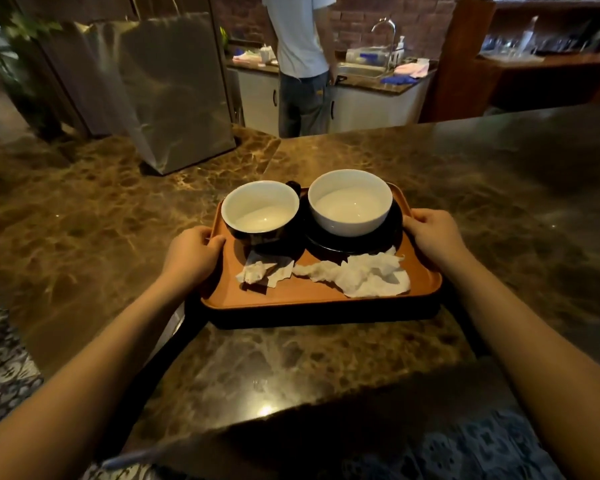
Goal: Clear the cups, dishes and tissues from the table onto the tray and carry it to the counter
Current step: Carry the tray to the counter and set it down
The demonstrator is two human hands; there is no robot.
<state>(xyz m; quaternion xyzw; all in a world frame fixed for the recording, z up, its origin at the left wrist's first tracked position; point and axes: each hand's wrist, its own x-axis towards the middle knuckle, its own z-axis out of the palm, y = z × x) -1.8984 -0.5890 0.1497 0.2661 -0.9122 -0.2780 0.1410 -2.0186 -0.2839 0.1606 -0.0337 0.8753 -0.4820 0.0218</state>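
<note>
Marble counter (326, 368) carries the tray (291, 296) (cup (260, 211), bowl (350, 202) and tissues (361, 277) aboard); left hand (191, 252) and right hand (433, 233) clamp its opposite rims, likely to keep it level.

Dim, warm indoor light. Small specular hotspot on polished desk (264, 410) bottom centre; faint marbled sheen across top. Dark shadow band under near edge of tray (312, 299), arm shadows running down-left. Fridge (174, 91) upper left shows streaky reflections. Background upper frame soft, slightly smeared. Strong wide-angle stretch at edges, forearms ballooned in bottom corners. White bowl (350, 202) interiors near clipping.
</note>
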